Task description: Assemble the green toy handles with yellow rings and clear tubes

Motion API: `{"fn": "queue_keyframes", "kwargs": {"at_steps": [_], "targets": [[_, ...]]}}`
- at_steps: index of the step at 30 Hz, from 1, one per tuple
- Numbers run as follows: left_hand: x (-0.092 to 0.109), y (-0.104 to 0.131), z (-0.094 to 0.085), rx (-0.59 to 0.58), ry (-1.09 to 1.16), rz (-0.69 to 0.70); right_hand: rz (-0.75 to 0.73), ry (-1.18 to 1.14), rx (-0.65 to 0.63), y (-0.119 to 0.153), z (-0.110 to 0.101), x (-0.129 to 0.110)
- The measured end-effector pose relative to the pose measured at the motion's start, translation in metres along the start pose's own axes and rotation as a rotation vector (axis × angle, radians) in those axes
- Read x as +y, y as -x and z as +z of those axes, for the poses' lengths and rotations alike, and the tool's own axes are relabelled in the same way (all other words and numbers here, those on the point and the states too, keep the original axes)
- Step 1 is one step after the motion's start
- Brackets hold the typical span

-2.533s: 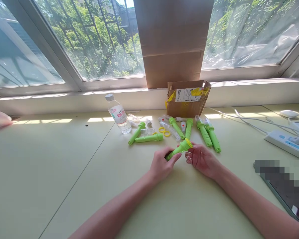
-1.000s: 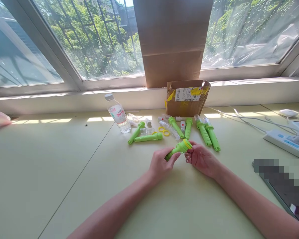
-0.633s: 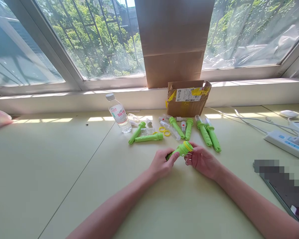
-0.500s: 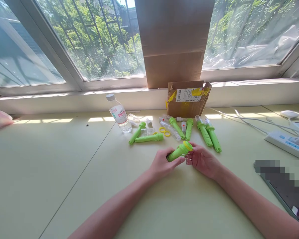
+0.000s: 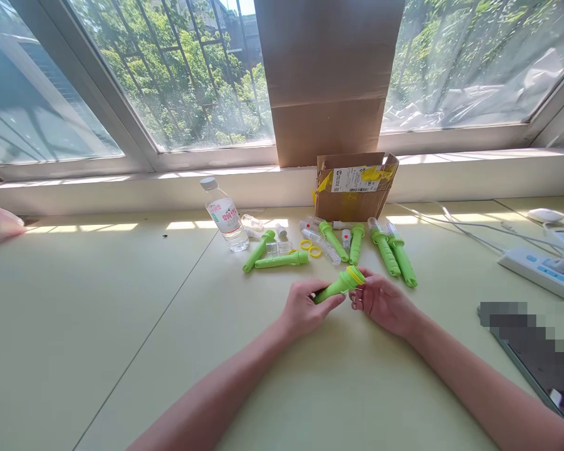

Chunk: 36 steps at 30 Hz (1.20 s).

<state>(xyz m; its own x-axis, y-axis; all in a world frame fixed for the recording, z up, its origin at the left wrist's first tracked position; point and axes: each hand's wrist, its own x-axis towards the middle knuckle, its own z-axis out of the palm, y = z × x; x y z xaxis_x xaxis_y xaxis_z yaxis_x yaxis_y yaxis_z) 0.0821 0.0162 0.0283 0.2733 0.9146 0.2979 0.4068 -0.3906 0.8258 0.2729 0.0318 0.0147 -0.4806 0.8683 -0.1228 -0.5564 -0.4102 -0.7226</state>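
Evidently, left hand (image 5: 306,308) wraps narrow end of green plastic handle (image 5: 334,289), thumb along side; handle held over desk (image 5: 122,326), tilted, flared collar toward right hand (image 5: 384,302). Grip probably leaves collar free for other fingers. Yellow ring (image 5: 356,275) sits around collar rim. Right hand half-curled, fingertips at ring; whether pinching it, cannot tell. Beyond hands, loose yellow rings (image 5: 314,256), clear tubes (image 5: 324,246), other green handles (image 5: 279,261) lie spread, likely for easy reach.
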Motion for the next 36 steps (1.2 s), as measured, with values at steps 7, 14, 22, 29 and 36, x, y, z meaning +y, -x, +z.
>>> {"fn": "queue_keyframes", "kwargs": {"at_steps": [7, 14, 22, 29, 36], "targets": [[0.0024, 0.0017, -0.0007, -0.058, -0.027, 0.077, 0.001, -0.005, -0.013, 0.0008, 0.0018, 0.0005], [-0.0029, 0.0023, -0.0003, -0.121, 0.034, 0.002, 0.031, 0.048, -0.111, 0.0012, 0.0033, -0.0016], [0.0001, 0.0014, 0.0024, -0.092, 0.208, -0.127, 0.020, 0.031, -0.103, -0.0017, -0.0005, 0.0008], [0.0000, -0.0016, 0.0017, -0.145, 0.359, -0.255, -0.005, 0.007, -0.035, -0.0026, -0.0014, 0.0013], [0.0000, -0.0027, 0.0013, -0.098, 0.193, -0.144, -0.009, -0.059, 0.012, -0.0030, -0.0031, 0.0027]]}}
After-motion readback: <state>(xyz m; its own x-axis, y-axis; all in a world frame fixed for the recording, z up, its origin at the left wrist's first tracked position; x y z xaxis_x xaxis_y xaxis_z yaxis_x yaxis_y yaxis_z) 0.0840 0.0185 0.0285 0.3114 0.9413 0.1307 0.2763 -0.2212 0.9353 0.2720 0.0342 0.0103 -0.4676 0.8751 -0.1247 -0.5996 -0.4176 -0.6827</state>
